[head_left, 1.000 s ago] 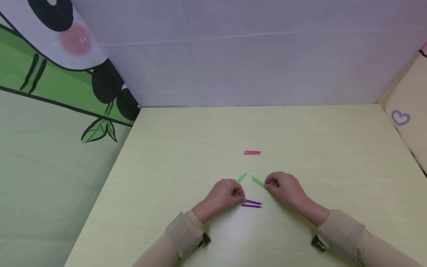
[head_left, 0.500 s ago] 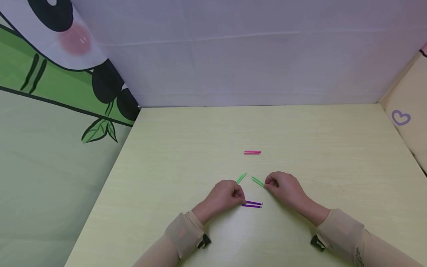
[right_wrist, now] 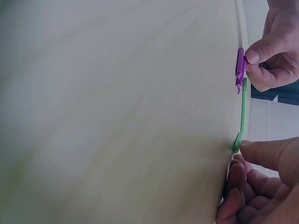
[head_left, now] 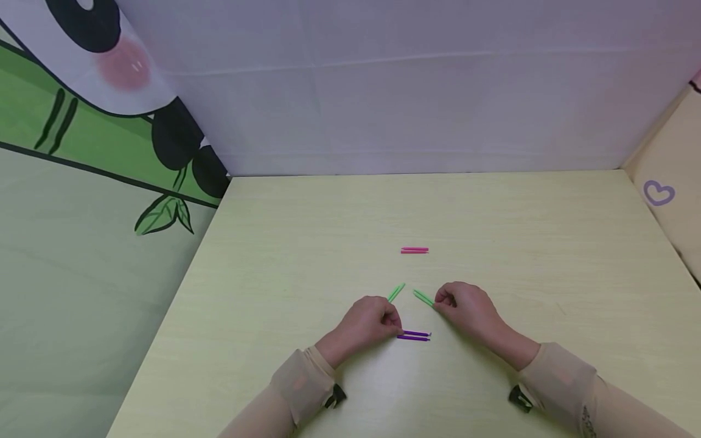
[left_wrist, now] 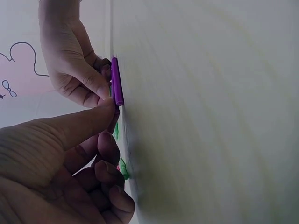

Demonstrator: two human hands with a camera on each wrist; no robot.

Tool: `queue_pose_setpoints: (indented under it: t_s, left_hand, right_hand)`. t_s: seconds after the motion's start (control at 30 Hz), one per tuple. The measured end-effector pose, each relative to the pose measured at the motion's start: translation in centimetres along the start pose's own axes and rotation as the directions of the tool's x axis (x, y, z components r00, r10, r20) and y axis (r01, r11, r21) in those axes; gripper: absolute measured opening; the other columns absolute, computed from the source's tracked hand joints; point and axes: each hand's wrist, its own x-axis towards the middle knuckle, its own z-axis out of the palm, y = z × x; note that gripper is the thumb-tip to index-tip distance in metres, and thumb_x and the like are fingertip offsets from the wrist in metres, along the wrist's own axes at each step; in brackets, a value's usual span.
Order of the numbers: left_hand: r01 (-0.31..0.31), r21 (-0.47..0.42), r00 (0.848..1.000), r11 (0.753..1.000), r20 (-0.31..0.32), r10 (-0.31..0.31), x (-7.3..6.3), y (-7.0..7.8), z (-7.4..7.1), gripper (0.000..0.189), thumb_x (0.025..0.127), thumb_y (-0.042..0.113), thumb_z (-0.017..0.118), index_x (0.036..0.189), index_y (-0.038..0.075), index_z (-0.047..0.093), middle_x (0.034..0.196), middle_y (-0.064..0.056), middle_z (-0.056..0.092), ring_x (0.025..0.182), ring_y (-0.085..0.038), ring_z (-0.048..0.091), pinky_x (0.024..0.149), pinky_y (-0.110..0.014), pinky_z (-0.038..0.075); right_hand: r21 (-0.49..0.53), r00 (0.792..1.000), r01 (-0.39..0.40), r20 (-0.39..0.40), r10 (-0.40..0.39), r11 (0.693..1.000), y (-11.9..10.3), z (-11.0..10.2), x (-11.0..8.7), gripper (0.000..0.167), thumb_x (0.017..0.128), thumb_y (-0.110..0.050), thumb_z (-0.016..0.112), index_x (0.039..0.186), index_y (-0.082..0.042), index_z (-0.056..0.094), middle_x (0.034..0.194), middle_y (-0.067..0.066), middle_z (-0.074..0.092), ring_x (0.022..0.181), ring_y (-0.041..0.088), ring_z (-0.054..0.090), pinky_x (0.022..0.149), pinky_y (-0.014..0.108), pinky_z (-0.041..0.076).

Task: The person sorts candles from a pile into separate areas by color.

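Two purple sticks (head_left: 413,338) are laid side by side, nearly parallel, on a pale wood-grained table (head_left: 263,255). The left end of the farther one is pinched between the thumb and fingertips of the left hand (head_left: 368,322). The lower right end of a slanted green pair (head_left: 424,297) is pinched by the thumb and curled fingers of the right hand (head_left: 468,309); whether both of its sticks are gripped cannot be told. Opposite, another green pair (head_left: 396,292) is slanted the other way, its lower end hidden by the left hand, and a gap is left between the upper ends of the two pairs. Beyond them, two pink sticks (head_left: 414,252) are laid crosswise, close together. Both forearms are covered by beige sleeves (head_left: 561,383). The table's far edge is backed by a lavender sheet (head_left: 383,109), and a purple heart (head_left: 659,193) is shown on the beige panel (head_left: 670,152) at the right.
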Motion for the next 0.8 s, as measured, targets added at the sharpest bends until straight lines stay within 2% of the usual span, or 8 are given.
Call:
queue_pose_setpoints:
  t_s: [0.8]
  left_hand:
    - [-0.011,0.0,0.999,1.0,-0.032,0.011,-0.1,0.08,-0.05,0.009,0.079,0.016,0.081,0.074,0.017,0.074,0.065,0.014,0.056,0.064,-0.002,0.048,0.062,-0.02,0.041]
  right_hand:
    - [-0.019,0.999,-0.035,0.012,0.036,0.999,-0.09,0.11,-0.03,0.006,0.085,-0.007,0.073,0.08,-0.008,0.068,0.067,-0.003,0.055,0.065,0.014,0.048,0.062,0.03,0.041]
